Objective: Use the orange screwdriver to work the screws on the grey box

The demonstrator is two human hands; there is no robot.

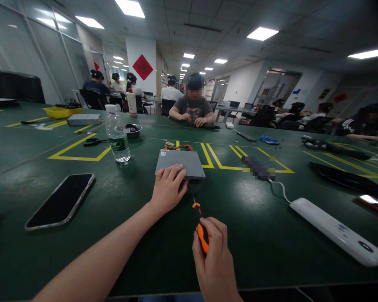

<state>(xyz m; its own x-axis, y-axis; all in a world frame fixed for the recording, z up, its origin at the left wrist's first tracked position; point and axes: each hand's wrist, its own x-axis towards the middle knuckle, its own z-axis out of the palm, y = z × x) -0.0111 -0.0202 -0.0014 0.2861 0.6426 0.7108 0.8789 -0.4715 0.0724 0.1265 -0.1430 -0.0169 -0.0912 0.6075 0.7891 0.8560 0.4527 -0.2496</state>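
A grey metal computer power supply (189,160) lies on the green table in front of me, with coloured cables (181,147) bunched at its far side. My left hand (168,187) grips its near left edge, the fingers over the top and the thumb by the front face. In my right hand (213,253) is an orange and black screwdriver (203,235), the fingers closed round its handle. Its shaft points away from me at the near face of the power supply, by the socket. Whether the tip touches a screw is too small to tell.
On the left are a smartphone (61,202), a water bottle (117,136) and a metal bowl (134,130). To the right, a white power strip (335,230) has a cable running to a blurred dark device (258,167). A person (193,105) sits opposite.
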